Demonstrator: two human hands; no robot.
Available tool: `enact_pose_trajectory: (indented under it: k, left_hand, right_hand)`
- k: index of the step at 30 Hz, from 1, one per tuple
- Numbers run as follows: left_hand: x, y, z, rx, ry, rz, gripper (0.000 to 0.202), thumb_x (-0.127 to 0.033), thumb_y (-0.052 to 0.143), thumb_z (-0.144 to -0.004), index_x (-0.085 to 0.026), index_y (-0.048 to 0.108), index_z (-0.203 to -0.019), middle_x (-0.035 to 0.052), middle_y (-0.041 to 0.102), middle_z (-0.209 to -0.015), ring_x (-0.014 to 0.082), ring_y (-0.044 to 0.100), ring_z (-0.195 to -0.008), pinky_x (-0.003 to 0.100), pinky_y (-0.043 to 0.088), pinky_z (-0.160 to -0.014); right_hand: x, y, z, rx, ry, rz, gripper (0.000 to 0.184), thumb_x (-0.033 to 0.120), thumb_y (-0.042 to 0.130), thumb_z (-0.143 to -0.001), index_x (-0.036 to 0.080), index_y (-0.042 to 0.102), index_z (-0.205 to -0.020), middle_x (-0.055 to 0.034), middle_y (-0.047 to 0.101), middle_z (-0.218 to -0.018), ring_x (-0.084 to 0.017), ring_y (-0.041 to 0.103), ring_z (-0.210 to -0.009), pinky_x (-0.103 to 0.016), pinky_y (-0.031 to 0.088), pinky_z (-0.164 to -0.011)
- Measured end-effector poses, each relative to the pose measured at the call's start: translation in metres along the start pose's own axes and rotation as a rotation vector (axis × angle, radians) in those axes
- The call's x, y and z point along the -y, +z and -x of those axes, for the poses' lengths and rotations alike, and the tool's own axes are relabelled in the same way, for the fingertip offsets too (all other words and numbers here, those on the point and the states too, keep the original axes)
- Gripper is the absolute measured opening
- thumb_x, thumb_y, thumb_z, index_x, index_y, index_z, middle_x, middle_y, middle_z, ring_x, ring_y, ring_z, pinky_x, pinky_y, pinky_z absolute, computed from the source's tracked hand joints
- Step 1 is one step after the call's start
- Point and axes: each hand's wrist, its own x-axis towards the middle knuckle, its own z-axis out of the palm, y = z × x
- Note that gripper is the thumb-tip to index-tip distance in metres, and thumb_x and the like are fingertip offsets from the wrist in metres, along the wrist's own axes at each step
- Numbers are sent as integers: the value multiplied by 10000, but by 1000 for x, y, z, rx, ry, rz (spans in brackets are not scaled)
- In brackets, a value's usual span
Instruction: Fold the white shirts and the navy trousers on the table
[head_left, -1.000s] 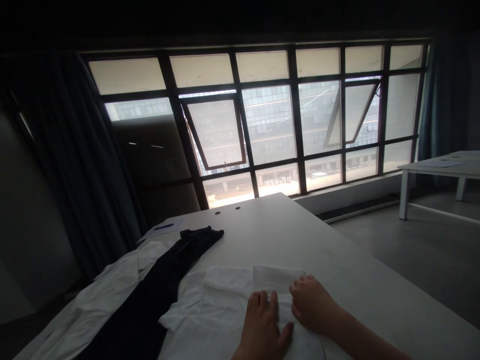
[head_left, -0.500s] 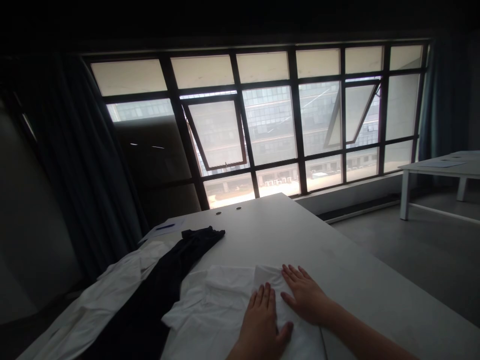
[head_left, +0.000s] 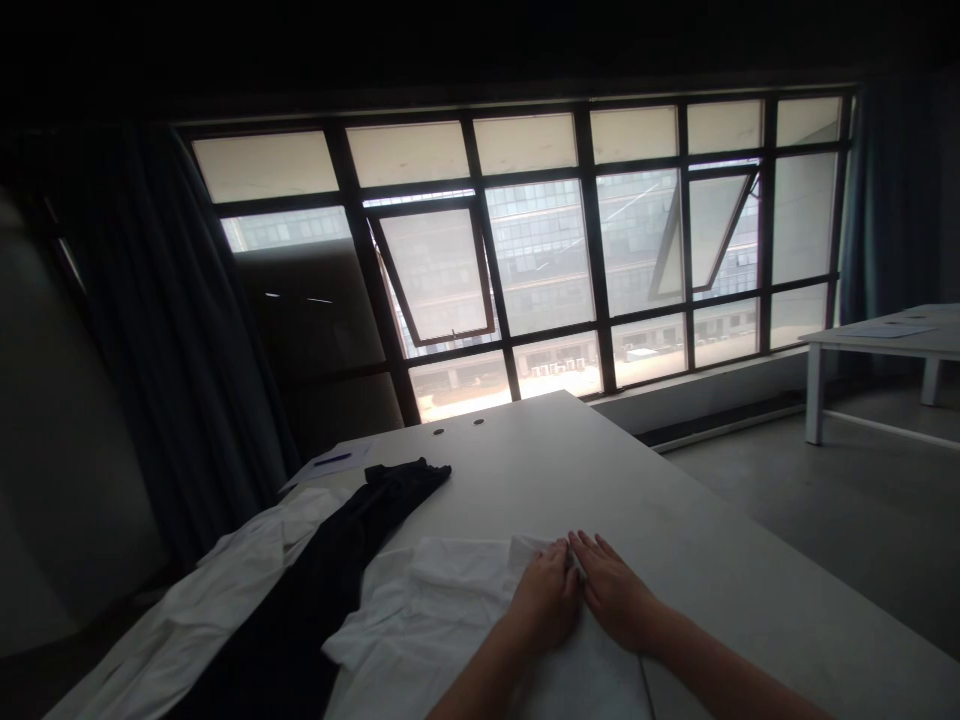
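A white garment lies spread on the table in front of me, with creases on its left part. My left hand is at its upper right corner, fingers bent and closed on the cloth. Right beside it, my right hand rests with its fingers stretched out along the garment's right edge. The two hands touch or nearly touch at the fingers. The cloth under them is partly hidden.
Dark trousers or a similar dark garment lie to the left, beside more white cloth. Paper with a pen sits at the white table's far left. Another table stands at the right, near the windows.
My left hand has moved up and to the right, from lying flat on the garment to closing on its corner beside my right hand. The right hand has hardly moved.
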Motion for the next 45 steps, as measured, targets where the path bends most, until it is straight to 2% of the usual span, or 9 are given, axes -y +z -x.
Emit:
enact_pose_trajectory:
  k: [6, 11, 15, 19, 25, 32, 35, 39, 45]
  left_hand:
    - [35, -6, 21, 17, -98, -120, 733, -560, 290, -974, -132, 293, -1570, 97, 227, -1639, 271, 146, -1527, 481, 94, -1249]
    - [58, -20, 42, 43, -195, -221, 744, -552, 292, -961, -138, 259, -1579, 67, 190, -1646, 247, 137, -1529, 462, 120, -1244]
    - [62, -19, 45, -10, -235, -234, 715, -530, 291, -966, -153, 286, -1573, 48, 203, -1643, 238, 150, -1528, 453, 129, -1242]
    - [59, -20, 47, -105, -244, -213, 656, -450, 372, -953, -164, 368, -1544, 62, 295, -1621, 246, 245, -1505, 443, 188, -1231]
    - [53, -43, 62, -235, -68, -163, 531, -402, 392, -984, -211, 497, -1469, 86, 433, -1555, 244, 366, -1453, 444, 268, -1207]
    - [58, -30, 79, 93, -15, -58, 961, -730, 542, -850, -237, 184, -1593, 79, 63, -1656, 322, 71, -1528, 520, 106, -1238]
    - [55, -17, 76, 53, -68, -74, 963, -750, 507, -857, -229, 173, -1595, 67, 26, -1658, 313, 35, -1531, 517, 48, -1242]
    - [52, -10, 70, -25, -96, -76, 947, -710, 539, -853, -192, 242, -1588, 89, 116, -1658, 314, 105, -1530, 515, 89, -1244]
    - [61, -7, 67, -358, -73, 106, 754, -449, 584, -884, -182, 332, -1543, 114, 386, -1583, 269, 350, -1458, 456, 291, -1211]
  right_hand:
    - [1, -6, 2, -9, 15, 18, 729, 167, 382, -850, 40, 271, -1559, -138, 331, -1604, -227, 269, -1494, -437, 165, -1248]
    - [32, 3, 18, -117, 130, 118, 648, 269, 464, -890, 141, 408, -1523, -142, 319, -1607, -374, 256, -1484, -591, 168, -1206]
    - [64, 48, 32, -238, -192, 176, 662, 526, 534, -921, 260, 413, -1515, -126, 393, -1571, -415, 406, -1398, -604, 230, -1162]
    - [74, 79, 34, -349, -456, 269, 503, 391, 442, -1012, 267, 425, -1498, -85, 583, -1430, -315, 576, -1262, -501, 243, -1170]
    - [70, 21, 31, -5, -424, 43, 788, 637, 491, -926, 285, 246, -1587, -95, 383, -1578, -370, 381, -1425, -533, 185, -1202]
    - [29, -54, 19, 200, -176, -98, 819, 704, 554, -846, 334, 345, -1546, -100, 282, -1632, -392, 132, -1511, -673, -12, -1175]
    - [25, -59, 20, 153, -82, -73, 827, 688, 597, -816, 265, 436, -1509, -141, 317, -1615, -419, 166, -1499, -683, 10, -1170]
    - [54, -50, 27, 159, -259, -153, 814, 630, 713, -736, 290, 506, -1446, -114, 371, -1596, -387, 307, -1456, -593, 141, -1198]
    - [71, -39, 28, 102, -272, -177, 742, 317, 646, -811, 267, 402, -1510, -102, 547, -1450, -299, 500, -1296, -439, 330, -1133]
